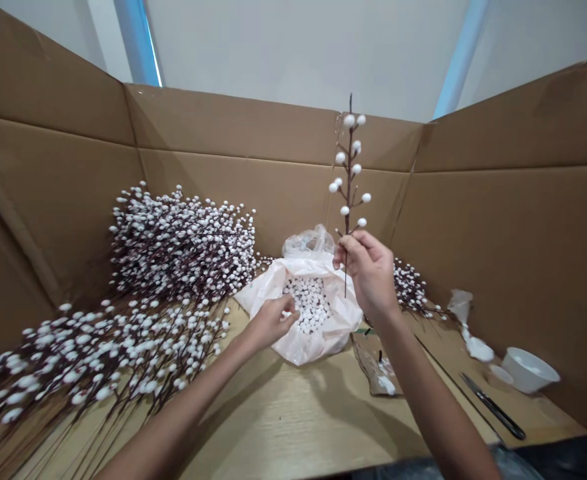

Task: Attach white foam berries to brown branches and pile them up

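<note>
My right hand (371, 267) is closed around the lower part of an upright artificial berry stem (347, 180). White berries sit on its short dark side twigs, and some twig ends are bare. Over the left rim of an open plastic bag (293, 350), my left hand (276, 320) has its fingers curled in toward the thumb; whatever is between them is hidden. Many loose white berries (313, 313) fill the bag. Right of it, partly behind my right forearm, lies a piece of cardboard (366, 360) with a white smear of paste (386, 383).
A large heap of berry stems (183, 247) stands at the back left, with more stems (123, 360) spread before it. Some berry stems (408, 287) lie at the right. A white bowl (528, 370) and a black-handled knife (493, 407) rest nearby. Cardboard walls (253, 187) enclose the table.
</note>
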Tool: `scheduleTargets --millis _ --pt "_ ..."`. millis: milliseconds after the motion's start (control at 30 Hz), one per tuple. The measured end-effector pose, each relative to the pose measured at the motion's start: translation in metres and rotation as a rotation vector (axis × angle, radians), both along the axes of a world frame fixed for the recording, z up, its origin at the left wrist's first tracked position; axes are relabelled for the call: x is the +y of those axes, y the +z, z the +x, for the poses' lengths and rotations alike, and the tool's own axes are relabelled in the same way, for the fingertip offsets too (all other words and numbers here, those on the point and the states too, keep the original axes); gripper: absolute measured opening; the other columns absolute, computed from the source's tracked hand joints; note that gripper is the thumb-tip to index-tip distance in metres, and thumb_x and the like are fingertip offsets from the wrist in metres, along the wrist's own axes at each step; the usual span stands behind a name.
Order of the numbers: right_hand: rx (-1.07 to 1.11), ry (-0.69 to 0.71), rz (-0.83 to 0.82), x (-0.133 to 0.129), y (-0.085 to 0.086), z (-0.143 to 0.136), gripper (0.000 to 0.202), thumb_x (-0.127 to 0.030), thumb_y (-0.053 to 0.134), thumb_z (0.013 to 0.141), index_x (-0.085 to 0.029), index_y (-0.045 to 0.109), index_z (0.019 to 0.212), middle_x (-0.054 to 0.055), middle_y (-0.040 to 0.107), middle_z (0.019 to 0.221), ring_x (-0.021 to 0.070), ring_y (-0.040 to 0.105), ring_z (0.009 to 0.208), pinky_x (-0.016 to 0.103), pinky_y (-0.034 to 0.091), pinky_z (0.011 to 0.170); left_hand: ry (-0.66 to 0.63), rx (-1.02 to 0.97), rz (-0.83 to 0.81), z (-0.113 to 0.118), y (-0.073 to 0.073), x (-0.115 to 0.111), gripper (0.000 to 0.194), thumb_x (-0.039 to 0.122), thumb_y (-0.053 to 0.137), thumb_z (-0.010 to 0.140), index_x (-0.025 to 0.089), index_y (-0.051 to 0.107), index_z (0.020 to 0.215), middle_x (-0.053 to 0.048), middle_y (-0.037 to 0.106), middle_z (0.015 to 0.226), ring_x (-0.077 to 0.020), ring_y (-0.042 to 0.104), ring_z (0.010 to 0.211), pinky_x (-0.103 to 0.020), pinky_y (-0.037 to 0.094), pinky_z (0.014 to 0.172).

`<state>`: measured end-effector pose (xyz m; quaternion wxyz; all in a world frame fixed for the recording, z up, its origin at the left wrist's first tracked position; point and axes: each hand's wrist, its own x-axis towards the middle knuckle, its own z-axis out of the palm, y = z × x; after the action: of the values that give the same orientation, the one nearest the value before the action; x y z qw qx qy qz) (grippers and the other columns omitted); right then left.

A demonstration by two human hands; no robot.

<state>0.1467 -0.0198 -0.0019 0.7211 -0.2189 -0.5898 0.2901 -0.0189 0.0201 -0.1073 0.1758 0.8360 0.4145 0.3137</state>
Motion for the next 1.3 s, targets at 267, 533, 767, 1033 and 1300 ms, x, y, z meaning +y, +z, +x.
scheduleTargets --millis 267,533,767,1033,1300 --pt "0.129 0.172 0.069 -0.005 0.025 -0.018 0.015 -0.023 0.057 0.078 -0.020 0.051 0.064 -0.005 0.048 0.055 0.0069 0.044 0.047 0.022 0.036 0.045 0.079 0.184 0.033 0.040 -0.022 0.067 0.013 0.009 0.052 0.083 0.013 0.061 0.091 -0.009 0.065 0.092 -0.0230 0.061 0.093 -0.038 0.046 0.085" --pt "0.148 0.176 0.021 -0.001 0.019 -0.010 0.014 -0.027 0.058 0.075 -0.021 0.051 0.065 -0.004 0.048 0.055 0.0069 0.043 0.047 0.022 0.036 0.044 0.133 0.143 0.018 0.054 -0.036 0.077 0.013 0.015 0.054 0.086 0.012 0.063 0.095 -0.009 0.065 0.097 -0.0224 0.062 0.094 -0.042 0.049 0.085" --pt "0.043 0.147 -0.031 -0.002 0.020 0.002 0.012 -0.027 0.057 0.075 -0.021 0.050 0.067 -0.003 0.051 0.061 0.0073 0.047 0.050 0.023 0.040 0.046 -0.029 -0.088 -0.026 0.035 0.011 0.051 0.024 0.006 0.052 0.073 0.012 0.060 0.094 -0.010 0.067 0.096 -0.0202 0.064 0.089 -0.034 0.052 0.081" --pt "-0.129 0.125 -0.011 -0.006 0.018 0.007 0.016 -0.024 0.060 0.079 -0.018 0.055 0.065 -0.002 0.058 0.064 0.0096 0.058 0.062 0.025 0.048 0.064 -0.411 -0.751 -0.288 -0.018 0.100 -0.018 0.021 0.016 0.073 0.067 0.016 0.063 0.085 -0.005 0.070 0.085 -0.0159 0.067 0.080 -0.025 0.054 0.072" --pt "-0.151 0.272 -0.068 -0.015 0.014 -0.017 0.008 -0.023 0.061 0.080 -0.017 0.063 0.075 0.003 0.066 0.084 0.0153 0.065 0.083 0.034 0.054 0.081 -0.424 -1.079 -0.271 -0.029 0.110 -0.033 0.030 0.016 0.075 0.065 0.019 0.062 0.093 -0.003 0.072 0.090 -0.0147 0.069 0.079 -0.021 0.056 0.071"
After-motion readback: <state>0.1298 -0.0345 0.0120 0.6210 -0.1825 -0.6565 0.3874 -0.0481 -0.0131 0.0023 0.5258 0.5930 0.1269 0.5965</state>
